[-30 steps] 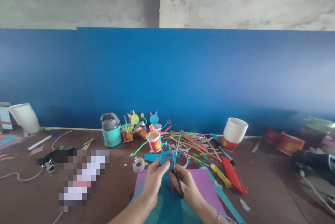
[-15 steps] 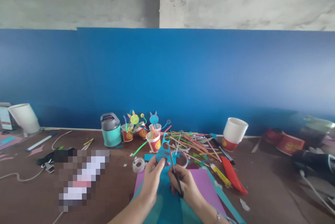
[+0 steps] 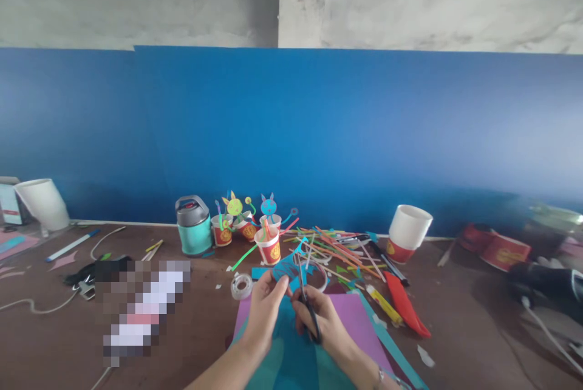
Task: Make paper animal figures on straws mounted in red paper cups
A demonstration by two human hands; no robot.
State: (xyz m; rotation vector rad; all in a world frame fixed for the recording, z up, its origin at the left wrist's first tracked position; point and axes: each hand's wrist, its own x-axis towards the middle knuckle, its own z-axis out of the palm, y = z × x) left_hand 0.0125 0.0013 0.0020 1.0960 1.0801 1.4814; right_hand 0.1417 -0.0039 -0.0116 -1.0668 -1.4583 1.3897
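Between the thumb and fingers of my left hand is a piece of blue paper with a curved, cut edge. My right hand is closed around the dark handles of a pair of scissors. The blades point up and away, against the right side of the blue paper. Below both hands lie stacked coloured sheets, among them a purple sheet and a teal sheet. Just left of the paper is a roll of clear tape.
Paper cups with animal faces and straws stand behind, beside a teal flask. Loose straws, a yellow tube and a red packet lie to the right. White stacked cups stand near the blue partition.
The far end of the blue paper has swung to the right and lower. The scissors have tilted slightly, their blades now crossing the paper further right. My hands have hardly moved.
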